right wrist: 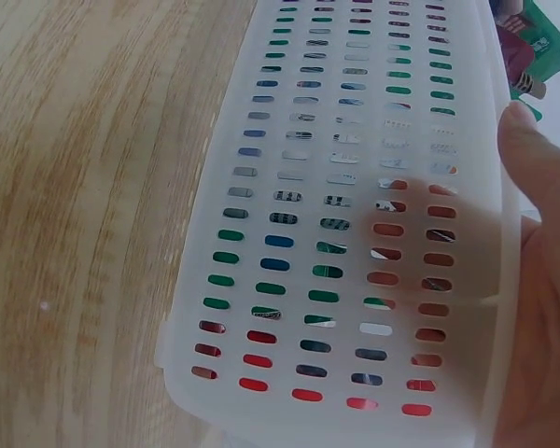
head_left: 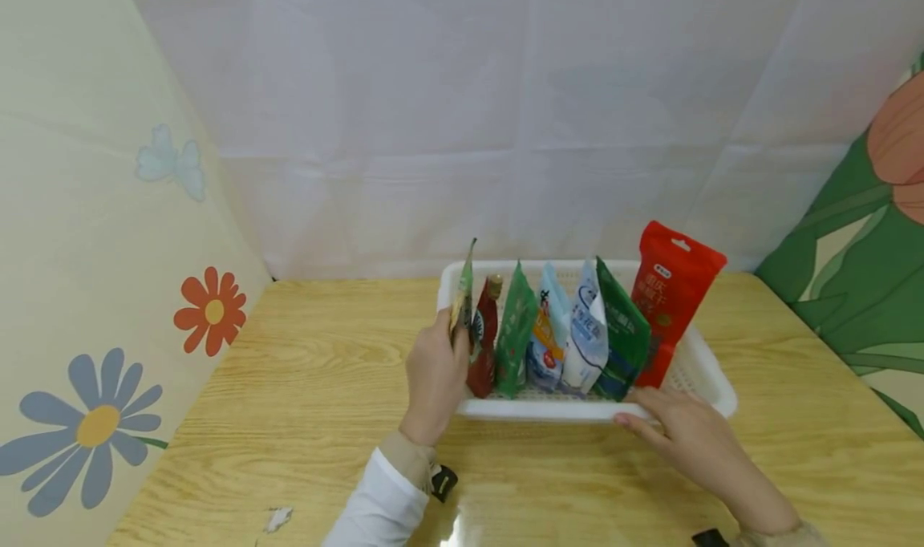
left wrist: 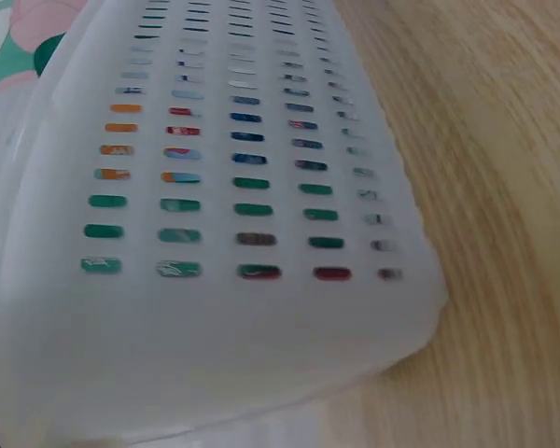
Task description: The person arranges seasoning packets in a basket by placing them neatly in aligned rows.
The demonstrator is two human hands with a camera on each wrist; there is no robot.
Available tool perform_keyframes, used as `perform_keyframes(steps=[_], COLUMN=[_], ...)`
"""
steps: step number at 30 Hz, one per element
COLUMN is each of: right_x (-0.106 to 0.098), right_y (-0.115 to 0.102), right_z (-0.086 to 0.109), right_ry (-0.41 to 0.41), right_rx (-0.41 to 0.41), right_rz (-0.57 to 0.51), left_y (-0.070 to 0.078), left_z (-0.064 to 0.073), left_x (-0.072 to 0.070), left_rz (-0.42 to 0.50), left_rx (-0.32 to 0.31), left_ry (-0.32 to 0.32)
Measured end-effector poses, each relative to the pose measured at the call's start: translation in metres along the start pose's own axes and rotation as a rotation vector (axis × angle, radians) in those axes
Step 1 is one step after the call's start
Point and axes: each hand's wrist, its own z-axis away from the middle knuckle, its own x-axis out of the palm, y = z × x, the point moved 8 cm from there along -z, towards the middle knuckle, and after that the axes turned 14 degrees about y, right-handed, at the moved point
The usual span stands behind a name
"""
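A white plastic basket (head_left: 549,409) with slotted walls stands on the table, several packages upright in a row inside it. At its left end my left hand (head_left: 436,370) holds a thin green-and-yellow packet (head_left: 464,282), seen edge-on. A dark red pouch (head_left: 485,338) with a gold cap stands right beside that hand. My right hand (head_left: 686,431) grips the front rim near the right corner, thumb at the rim in the right wrist view. Close above it leans a tall red bag (head_left: 671,290). The left wrist view shows the basket wall (left wrist: 215,327), with the left hand out of frame.
Between the pouch and the red bag stand a green packet (head_left: 516,330), a blue-and-orange bag (head_left: 547,330), a pale blue bag (head_left: 586,334) and a dark green bag (head_left: 621,330). A white cloth (head_left: 390,130) hangs behind the wooden table (head_left: 310,386). Floral panels flank both sides.
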Motion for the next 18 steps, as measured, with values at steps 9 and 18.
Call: perform_keyframes(steps=[9, 18], right_x=[-0.001, -0.001], right_y=[0.001, 0.001], right_z=[0.001, 0.002], right_ry=[0.008, 0.020], right_rx=[0.008, 0.001], right_rz=[0.014, 0.012], left_y=[-0.011, -0.002], left_z=[0.004, 0.008], left_x=[0.012, 0.019], left_rz=[0.160, 0.106], left_rx=[-0.306, -0.191], left_ry=[-0.188, -0.243])
